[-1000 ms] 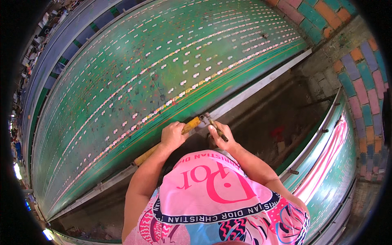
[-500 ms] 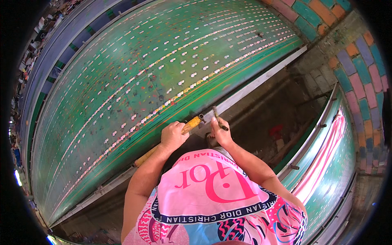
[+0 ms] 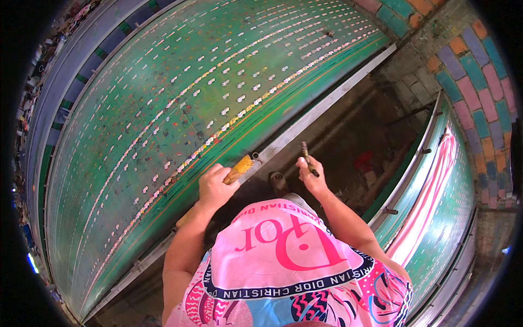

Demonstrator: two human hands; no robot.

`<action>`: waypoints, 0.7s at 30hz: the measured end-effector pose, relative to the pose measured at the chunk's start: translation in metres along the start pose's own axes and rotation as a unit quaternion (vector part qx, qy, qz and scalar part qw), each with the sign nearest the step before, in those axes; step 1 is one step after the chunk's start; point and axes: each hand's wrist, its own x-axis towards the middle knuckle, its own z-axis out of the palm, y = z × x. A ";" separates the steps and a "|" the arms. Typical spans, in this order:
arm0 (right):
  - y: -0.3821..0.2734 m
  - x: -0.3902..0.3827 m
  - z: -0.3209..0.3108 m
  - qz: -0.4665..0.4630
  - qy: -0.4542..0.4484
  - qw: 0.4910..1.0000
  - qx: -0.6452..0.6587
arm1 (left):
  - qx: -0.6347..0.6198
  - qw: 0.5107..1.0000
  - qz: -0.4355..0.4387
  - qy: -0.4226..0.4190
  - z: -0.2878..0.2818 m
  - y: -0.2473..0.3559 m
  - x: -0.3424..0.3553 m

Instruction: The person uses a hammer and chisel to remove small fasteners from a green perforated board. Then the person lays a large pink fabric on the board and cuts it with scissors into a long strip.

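Note:
My left hand (image 3: 214, 188) is closed around a long, worn yellow bar (image 3: 238, 168) with a small dark ring at its far end. The bar lies over the near edge of a long green table (image 3: 163, 128); its other end shows beyond my left wrist. A short dark rod (image 3: 309, 159) sits in my right hand (image 3: 313, 175), whose fingers are wrapped round it. That rod is held over the walkway, apart from both the bar and the table. Part of it is hidden by my fingers.
Rows of small white marks cover the tabletop, and a pale metal rail (image 3: 332, 102) edges it. Across the dark walkway (image 3: 376, 122) stands another green table with long pink and white strips (image 3: 430, 191). A painted brick wall (image 3: 474, 92) rises at the right.
My right hand has moved right with the dark rod, away from the yellow bar's end. The left hand and bar sit slightly further left and lower in view, as the whole view has shifted.

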 end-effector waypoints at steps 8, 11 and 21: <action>-0.002 0.037 -0.062 -0.016 0.079 0.996 0.027 | 0.028 0.993 -0.105 0.034 -0.042 -0.019 0.005; -0.020 0.060 -0.077 -0.022 0.051 0.998 -0.009 | 0.036 0.987 -0.134 0.085 -0.039 -0.041 -0.022; -0.087 0.142 -0.081 -0.230 0.016 0.953 -0.196 | 0.031 0.977 -0.184 0.107 -0.042 -0.022 -0.036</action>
